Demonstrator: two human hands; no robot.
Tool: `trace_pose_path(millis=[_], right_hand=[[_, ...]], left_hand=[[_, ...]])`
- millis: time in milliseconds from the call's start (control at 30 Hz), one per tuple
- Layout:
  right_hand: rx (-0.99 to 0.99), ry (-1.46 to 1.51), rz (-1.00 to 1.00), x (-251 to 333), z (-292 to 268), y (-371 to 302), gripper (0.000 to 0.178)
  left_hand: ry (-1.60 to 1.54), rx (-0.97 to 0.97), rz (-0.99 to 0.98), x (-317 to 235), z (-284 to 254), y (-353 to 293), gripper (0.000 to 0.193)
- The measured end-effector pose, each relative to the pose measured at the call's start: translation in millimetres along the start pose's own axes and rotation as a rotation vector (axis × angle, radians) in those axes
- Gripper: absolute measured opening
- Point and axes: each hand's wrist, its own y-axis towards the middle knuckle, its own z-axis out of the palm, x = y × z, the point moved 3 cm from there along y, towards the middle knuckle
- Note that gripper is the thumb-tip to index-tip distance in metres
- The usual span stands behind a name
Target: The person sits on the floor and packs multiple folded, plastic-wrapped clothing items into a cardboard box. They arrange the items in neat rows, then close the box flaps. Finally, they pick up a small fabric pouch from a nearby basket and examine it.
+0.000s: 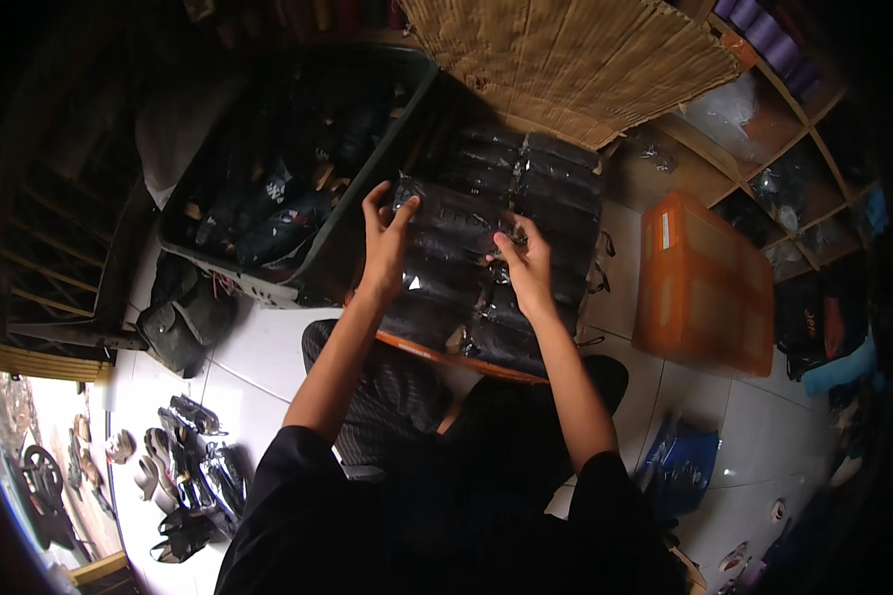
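Black shirt (437,531), wrapped packet (453,210), tiled floor (700,412), shelves (742,185)

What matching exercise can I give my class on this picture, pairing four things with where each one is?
Column one
1. Black packet
2. Brown cardboard
3. Purple spools
4. Large bin

Column two
A. On the shelf at the upper right
B. On the person's left, with dark things inside
C. Between the left hand and the right hand
D. At the top of the picture, beyond the rows of packets

Right pairs: 1-C, 2-D, 3-A, 4-B
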Motion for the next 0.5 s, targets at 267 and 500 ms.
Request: trace_pose_path(millis=[267, 500], right_hand=[[-0.022, -1.223, -0.265, -24.9, -22.1, 122.5, 0.033], [0.021, -1.402, -0.498, -37.6, -22.0, 112.6, 0.044]], left_hand=[[0.793, 0.034, 0.318, 64.6, -6.7, 151.9, 0.061], [1.336, 0.044, 0.199, 101.3, -5.4, 153.8, 0.057]])
